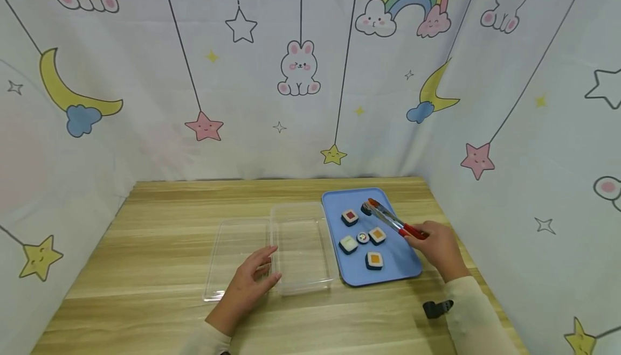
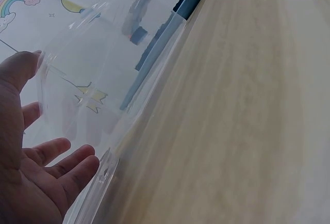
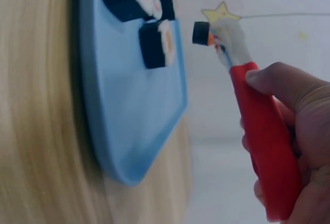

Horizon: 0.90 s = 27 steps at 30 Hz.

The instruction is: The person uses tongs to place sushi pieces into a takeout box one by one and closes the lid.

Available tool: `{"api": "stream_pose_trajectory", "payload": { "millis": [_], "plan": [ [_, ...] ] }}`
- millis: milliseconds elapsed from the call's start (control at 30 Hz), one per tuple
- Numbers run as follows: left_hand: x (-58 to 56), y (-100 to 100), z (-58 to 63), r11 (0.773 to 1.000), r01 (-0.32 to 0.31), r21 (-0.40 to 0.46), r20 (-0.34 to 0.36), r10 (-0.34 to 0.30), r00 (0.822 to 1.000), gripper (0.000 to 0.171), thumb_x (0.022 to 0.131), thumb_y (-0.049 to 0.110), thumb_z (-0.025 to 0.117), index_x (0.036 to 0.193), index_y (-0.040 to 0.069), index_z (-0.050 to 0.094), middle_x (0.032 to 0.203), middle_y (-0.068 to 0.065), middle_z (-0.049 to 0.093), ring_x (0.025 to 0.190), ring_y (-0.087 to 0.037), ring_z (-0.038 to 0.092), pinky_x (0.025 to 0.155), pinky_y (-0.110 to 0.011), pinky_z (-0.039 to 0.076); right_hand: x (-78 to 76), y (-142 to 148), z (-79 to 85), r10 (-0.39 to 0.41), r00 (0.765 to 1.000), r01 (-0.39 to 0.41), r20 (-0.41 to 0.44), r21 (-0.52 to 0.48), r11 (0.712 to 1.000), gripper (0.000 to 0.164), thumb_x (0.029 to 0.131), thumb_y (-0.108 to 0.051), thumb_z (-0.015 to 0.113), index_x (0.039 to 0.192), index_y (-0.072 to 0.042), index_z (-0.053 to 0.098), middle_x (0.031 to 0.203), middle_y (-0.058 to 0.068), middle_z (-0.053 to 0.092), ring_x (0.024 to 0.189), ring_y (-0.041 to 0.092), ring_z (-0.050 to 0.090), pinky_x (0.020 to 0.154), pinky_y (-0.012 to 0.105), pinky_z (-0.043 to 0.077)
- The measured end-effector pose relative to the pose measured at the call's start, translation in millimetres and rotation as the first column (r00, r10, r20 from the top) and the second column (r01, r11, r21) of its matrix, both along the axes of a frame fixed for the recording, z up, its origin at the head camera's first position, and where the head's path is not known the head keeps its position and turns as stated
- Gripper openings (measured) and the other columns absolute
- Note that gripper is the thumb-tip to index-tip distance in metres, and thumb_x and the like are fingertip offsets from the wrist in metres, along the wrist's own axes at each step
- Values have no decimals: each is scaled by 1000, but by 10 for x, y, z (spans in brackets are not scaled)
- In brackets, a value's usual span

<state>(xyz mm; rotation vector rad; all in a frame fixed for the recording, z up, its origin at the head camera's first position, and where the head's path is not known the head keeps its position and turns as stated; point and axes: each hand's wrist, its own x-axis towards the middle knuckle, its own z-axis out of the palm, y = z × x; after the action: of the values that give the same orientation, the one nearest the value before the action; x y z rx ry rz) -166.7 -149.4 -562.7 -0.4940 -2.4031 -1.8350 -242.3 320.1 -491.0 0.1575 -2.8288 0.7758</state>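
Note:
My right hand (image 1: 436, 244) grips tongs (image 3: 265, 141) by their red handles, the tips reaching over the far part of a blue tray (image 1: 402, 269). A small dark-wrapped sushi roll (image 3: 201, 33) is at the tongs' tips, above the tray in the right wrist view. Several other sushi pieces lie on the tray, among them one with a red centre (image 1: 350, 216) and one with an orange centre (image 1: 374, 260). With loosely bent fingers, my left hand (image 1: 247, 282) touches the near left edge of a clear plastic container (image 1: 303, 285); thumb and fingertips meet its rim in the left wrist view.
Left of the container lies a clear lid (image 1: 213, 274), partly behind the left hand. All of it stands on a wooden table (image 1: 145, 247). A curtain (image 1: 262, 155) printed with stars and rabbits rises along the back and sides. A black wrist device (image 1: 437, 309) sits by the right sleeve.

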Motion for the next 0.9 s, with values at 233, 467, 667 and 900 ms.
{"api": "stream_pose_trajectory", "payload": {
  "millis": [233,467,667,900],
  "plan": [
    [4,4,10,1000,0,-12,-7,0,1000,61,93,9,78,149,2,53,152,-21,49,128,-48,56,107,-49,52,19,-194,202,53,997,-54,-54,-8,999,30,85,-20,87,108,-2,81,93,9,74,79,24,63,67,37,59],
    [-13,-15,-30,1000,8,6,-5,-8,1000,61,94,12,79,148,2,53,152,-20,49,129,-47,56,108,-47,52,10,-526,322,149,987,-153,-67,-62,986,31,85,-20,88,110,-4,81,94,7,74,81,23,63,64,32,59],
    [-20,-28,-59,1000,12,6,-2,-12,1000,61,94,13,79,149,3,54,153,-20,49,129,-46,57,108,-47,52,-14,-870,330,249,967,-252,-44,-87,964,32,85,-20,88,112,-6,81,97,4,74,82,17,64,63,26,58],
    [-20,-20,-48,1000,4,-5,5,-4,1000,61,93,13,79,148,3,54,152,-19,50,129,-45,57,108,-48,52,-60,-1253,242,336,942,-336,-21,-93,937,27,85,-19,88,109,-8,82,95,2,74,80,16,64,65,28,58]
  ]
}}
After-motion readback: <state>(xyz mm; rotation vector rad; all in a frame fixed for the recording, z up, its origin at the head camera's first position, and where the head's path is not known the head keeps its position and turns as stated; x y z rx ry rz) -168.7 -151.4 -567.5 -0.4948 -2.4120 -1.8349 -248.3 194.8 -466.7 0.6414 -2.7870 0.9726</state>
